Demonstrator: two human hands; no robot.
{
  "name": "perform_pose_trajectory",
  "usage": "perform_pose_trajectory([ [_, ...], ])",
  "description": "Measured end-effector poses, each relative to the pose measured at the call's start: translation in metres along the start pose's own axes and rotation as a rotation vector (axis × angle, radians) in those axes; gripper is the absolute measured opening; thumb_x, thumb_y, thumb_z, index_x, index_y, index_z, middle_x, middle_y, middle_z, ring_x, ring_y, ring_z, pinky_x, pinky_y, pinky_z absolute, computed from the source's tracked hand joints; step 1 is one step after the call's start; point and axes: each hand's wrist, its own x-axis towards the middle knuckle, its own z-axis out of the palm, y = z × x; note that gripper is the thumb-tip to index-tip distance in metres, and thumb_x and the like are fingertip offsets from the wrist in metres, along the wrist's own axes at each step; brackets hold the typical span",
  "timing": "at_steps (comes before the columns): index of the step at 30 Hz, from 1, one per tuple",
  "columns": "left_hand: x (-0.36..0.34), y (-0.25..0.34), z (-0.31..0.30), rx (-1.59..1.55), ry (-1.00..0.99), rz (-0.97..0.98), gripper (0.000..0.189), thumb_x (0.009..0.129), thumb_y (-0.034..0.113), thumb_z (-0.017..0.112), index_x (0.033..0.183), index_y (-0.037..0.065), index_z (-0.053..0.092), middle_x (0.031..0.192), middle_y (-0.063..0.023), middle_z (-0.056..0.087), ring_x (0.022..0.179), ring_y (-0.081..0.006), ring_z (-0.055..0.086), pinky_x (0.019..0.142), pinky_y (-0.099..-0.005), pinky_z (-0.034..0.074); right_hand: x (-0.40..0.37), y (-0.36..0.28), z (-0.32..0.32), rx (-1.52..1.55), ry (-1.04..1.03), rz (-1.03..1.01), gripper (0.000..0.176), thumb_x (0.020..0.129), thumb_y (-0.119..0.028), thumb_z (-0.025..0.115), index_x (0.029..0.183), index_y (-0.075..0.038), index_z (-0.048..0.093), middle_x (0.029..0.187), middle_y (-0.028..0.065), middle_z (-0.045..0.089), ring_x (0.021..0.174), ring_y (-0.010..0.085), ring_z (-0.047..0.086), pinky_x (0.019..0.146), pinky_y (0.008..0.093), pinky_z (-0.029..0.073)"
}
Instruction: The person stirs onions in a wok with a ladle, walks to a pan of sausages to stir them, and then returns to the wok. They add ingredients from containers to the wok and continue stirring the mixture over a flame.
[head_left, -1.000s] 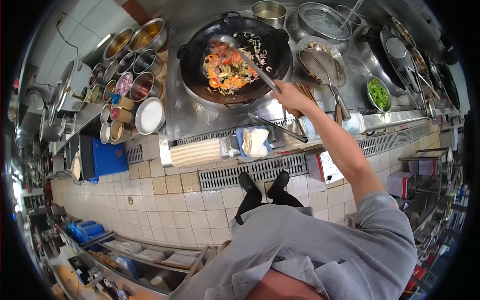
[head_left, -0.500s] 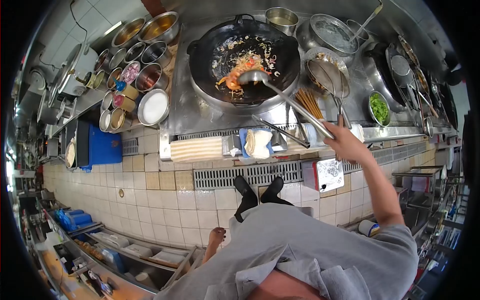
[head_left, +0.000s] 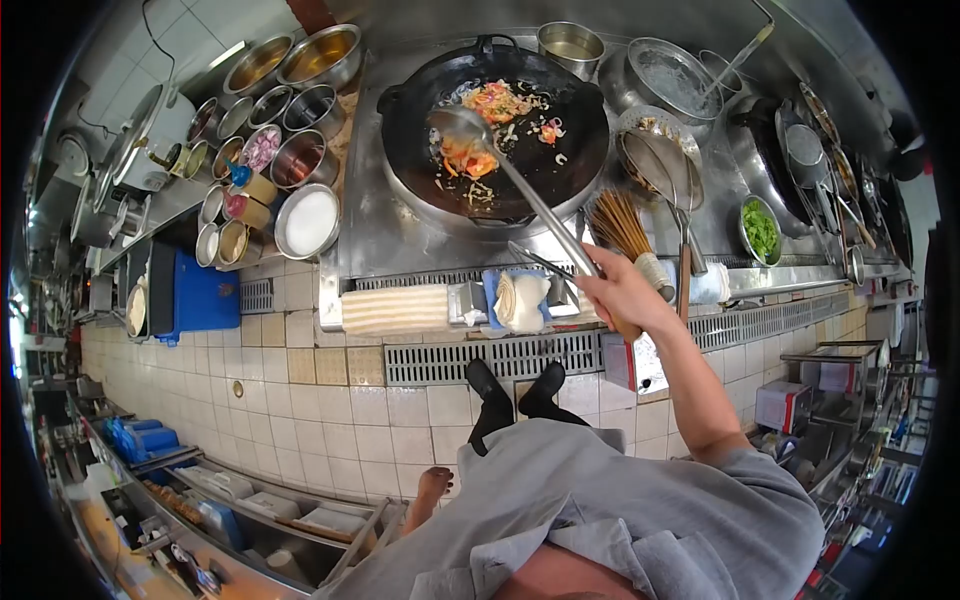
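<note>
The right hand (head_left: 622,293), centre-right of frame, is clenched on the ladle (head_left: 520,188) handle end. The ladle's long axis runs up-left from that hand, and its bowl sits among the food in the wok (head_left: 570,150), upper centre. The left hand (head_left: 432,490) hangs at lower centre, well apart; its grip cannot be told.

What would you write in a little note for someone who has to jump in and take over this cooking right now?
Right hand: fingers shut on the handle of the long steel ladle, whose bowl is down in the big black round wok.
Left hand: hangs by the side, open, holding nothing.
Done: the orange and white chopped food is in the wok, mostly on its far side.
Left: the food is not yet out of the wok. It likely needs more stirring, then scooping out.
</note>
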Motion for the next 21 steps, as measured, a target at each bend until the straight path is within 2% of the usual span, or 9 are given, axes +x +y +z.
perform_pose_trajectory([
  [4,0.025,-0.067,0.003,0.114,-0.107,0.179,0.018,0.084,0.014,0.063,0.098,0.002,0.067,0.079,-0.0079,0.068,0.067,-0.0182,0.067,0.056,-0.0313,0.054,0.027,0.009,-0.018,0.15,-0.039,0.129,0.042,0.09,-0.007,0.055,0.131,-0.002,0.047,0.06,-0.0016,0.048,0.039,0.0068,0.045,0.034,0.0235,0.039],
  [7,0.03,-0.085,0.002,0.207,-0.134,0.255,0.019,0.084,0.013,0.062,0.099,0.002,0.067,0.081,-0.0083,0.067,0.069,-0.0191,0.067,0.057,-0.0318,0.055,0.072,0.007,-0.029,0.046,0.1,-0.005,0.042,0.089,-0.006,0.055,0.13,-0.002,0.048,0.061,-0.0011,0.048,0.04,0.0065,0.045,0.034,0.0243,0.038],
  [10,0.032,-0.082,0.002,0.14,-0.136,0.258,0.019,0.085,0.014,0.061,0.099,0.002,0.067,0.081,-0.0079,0.067,0.069,-0.0194,0.067,0.058,-0.0322,0.055,0.101,0.008,-0.029,-0.117,0.264,-0.16,0.048,0.086,-0.009,0.059,0.132,-0.001,0.047,0.066,0.0043,0.054,0.044,0.0101,0.05,0.039,0.0271,0.04],
  [13,0.031,-0.082,0.003,0.118,-0.166,0.127,0.019,0.085,0.015,0.061,0.098,0.002,0.067,0.081,-0.0071,0.067,0.069,-0.0192,0.067,0.058,-0.0322,0.055,0.113,0.024,-0.002,-0.186,0.329,-0.158,0.053,0.085,-0.008,0.06,0.134,0.003,0.044,0.067,0.007,0.057,0.044,0.0119,0.051,0.041,0.029,0.042],
  [14,0.039,-0.078,0.002,0.124,-0.163,0.118,0.019,0.085,0.015,0.06,0.097,0.002,0.067,0.08,-0.0068,0.067,0.069,-0.019,0.066,0.058,-0.0321,0.055,0.109,0.04,-0.003,-0.182,0.299,-0.197,0.056,0.085,-0.008,0.061,0.136,0.004,0.042,0.067,0.0081,0.059,0.043,0.0128,0.051,0.042,0.0305,0.043],
  [15,0.046,-0.074,0.001,0.13,-0.159,0.11,0.019,0.085,0.016,0.06,0.096,0.002,0.067,0.08,-0.0065,0.067,0.068,-0.0188,0.066,0.058,-0.032,0.055,0.082,0.02,0.005,-0.149,0.245,-0.11,0.058,0.085,-0.007,0.061,0.138,0.004,0.041,0.063,0.0058,0.057,0.042,0.0123,0.05,0.042,0.0299,0.042],
  [16,0.05,-0.072,0.0,0.131,-0.144,0.138,0.019,0.085,0.016,0.06,0.096,0.002,0.067,0.079,-0.0063,0.066,0.068,-0.0185,0.066,0.058,-0.0319,0.055,0.057,0.008,0.011,-0.087,0.159,-0.097,0.051,0.088,-0.004,0.057,0.136,0.001,0.043,0.062,0.0006,0.051,0.041,0.0075,0.045,0.037,0.0252,0.038],
  [18,0.052,-0.071,-0.006,0.159,-0.149,0.214,0.018,0.085,0.015,0.059,0.095,0.002,0.067,0.078,-0.006,0.066,0.067,-0.0179,0.066,0.057,-0.0314,0.054,0.021,-0.004,0.018,0.058,0.064,0.026,0.048,0.089,-0.004,0.056,0.134,0.002,0.044,0.059,-0.0005,0.049,0.041,0.0073,0.045,0.036,0.0246,0.038],
  [21,0.066,-0.056,-0.011,0.178,-0.168,0.324,0.017,0.084,0.015,0.058,0.093,0.003,0.068,0.078,-0.0057,0.067,0.065,-0.0173,0.065,0.055,-0.0305,0.052,0.022,0.002,0.001,0.198,0.028,0.16,0.042,0.09,-0.005,0.055,0.131,0.001,0.046,0.057,-0.0014,0.048,0.041,0.0074,0.046,0.036,0.0237,0.038],
])
